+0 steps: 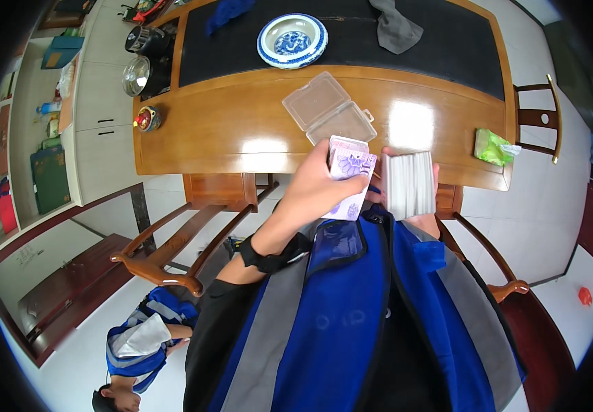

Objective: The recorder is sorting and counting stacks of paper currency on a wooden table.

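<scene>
My left hand is closed round a small pile of purple printed cards, the thumb lying across their face. Just to the right, my right hand grips a thick stack of cards, its white edges turned up toward me. Fingertips show at the stack's far left corner and along its right side; the rest of that hand is hidden beneath it. Both hands are near the table's front edge. Beyond them, an open clear plastic case with a hinged lid lies on the wooden table.
A blue-and-white ceramic bowl stands on the table's black inlay, with a grey cloth farther right. A green tissue pack sits at the right end, a small colourful pot at the left. Wooden chairs stand nearby; another person is at lower left.
</scene>
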A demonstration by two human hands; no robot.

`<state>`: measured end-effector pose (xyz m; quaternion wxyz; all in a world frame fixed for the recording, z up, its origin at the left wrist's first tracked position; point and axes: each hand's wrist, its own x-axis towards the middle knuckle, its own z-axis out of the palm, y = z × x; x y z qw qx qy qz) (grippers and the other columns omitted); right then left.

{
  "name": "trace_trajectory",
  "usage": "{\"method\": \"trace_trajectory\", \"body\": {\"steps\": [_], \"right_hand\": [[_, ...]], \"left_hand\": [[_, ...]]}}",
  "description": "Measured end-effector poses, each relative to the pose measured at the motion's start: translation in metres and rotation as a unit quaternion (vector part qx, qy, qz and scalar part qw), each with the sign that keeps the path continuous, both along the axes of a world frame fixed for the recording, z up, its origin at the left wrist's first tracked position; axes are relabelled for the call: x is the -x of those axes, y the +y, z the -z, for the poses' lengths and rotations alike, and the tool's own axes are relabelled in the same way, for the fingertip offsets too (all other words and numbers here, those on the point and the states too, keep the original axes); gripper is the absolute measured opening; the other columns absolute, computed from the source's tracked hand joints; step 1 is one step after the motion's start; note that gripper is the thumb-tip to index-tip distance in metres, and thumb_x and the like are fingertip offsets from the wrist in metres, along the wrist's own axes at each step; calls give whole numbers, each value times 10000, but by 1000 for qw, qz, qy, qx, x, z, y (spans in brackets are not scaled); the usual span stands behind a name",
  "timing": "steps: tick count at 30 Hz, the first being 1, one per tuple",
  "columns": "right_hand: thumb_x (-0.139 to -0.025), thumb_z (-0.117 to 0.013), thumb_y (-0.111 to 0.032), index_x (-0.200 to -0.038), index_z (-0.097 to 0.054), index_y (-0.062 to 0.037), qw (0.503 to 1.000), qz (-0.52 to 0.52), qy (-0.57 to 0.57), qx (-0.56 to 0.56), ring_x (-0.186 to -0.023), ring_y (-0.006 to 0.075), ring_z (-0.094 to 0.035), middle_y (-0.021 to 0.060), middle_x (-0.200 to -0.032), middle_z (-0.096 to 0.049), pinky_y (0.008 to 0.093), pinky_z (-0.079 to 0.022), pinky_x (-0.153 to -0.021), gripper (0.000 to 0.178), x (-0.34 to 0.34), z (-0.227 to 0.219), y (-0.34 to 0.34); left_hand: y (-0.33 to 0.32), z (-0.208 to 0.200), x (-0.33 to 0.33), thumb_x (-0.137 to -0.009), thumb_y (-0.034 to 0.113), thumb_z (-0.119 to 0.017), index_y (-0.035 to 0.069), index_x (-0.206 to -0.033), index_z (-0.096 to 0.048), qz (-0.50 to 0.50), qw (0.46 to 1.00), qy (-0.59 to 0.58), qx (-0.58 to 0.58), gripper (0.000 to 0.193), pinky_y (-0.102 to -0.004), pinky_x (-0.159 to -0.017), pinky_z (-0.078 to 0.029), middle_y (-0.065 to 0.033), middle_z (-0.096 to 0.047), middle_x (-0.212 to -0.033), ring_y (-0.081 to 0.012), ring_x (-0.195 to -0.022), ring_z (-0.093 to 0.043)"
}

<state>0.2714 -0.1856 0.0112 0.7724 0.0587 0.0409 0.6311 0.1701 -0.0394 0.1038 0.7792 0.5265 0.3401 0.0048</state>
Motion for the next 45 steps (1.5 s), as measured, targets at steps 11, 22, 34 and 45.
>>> {"method": "trace_trajectory", "body": {"steps": [11,22,34,45], "right_hand": [[-705,-595,-525,-1295,-242,53,991,39,-89,87,-1098,248,-476,160,-1247,-412,368,-422,-910,898,1,5,32],[-636,-636,-563,-1318,-190,40,987,52,-114,104,-1089,241,-483,178,-1229,-420,347,-410,-923,1014,-9,-12,34],[-590,-732,-448,-1324,-187,9,982,10,-145,120,-1086,234,-485,168,-1210,-437,331,-412,-918,1022,1,-18,43],[-621,-659,-560,-1327,-178,14,971,7,-161,177,-1089,233,-480,158,-1221,-431,332,-388,-937,1029,-14,-2,21]], "left_hand": [[-13,0,-19,-757,149,-578,-54,-1223,-319,-3,931,160,-328,572,-336,-848,-410,-201,-518,-1046,-279,-978,-535],[-13,11,-30,-840,215,-439,-54,-1258,-278,71,809,69,-579,523,-430,-965,-271,-268,-317,-1241,-404,-1134,-341],[-10,27,-28,-792,160,-471,-58,-1179,-365,48,817,35,-574,457,-449,-959,-278,-212,-425,-1170,-395,-1145,-329],[-1,13,-35,-838,132,-410,21,-973,-529,68,886,-85,-451,212,-378,-907,-321,-147,-520,-984,-317,-1004,-438]]}}
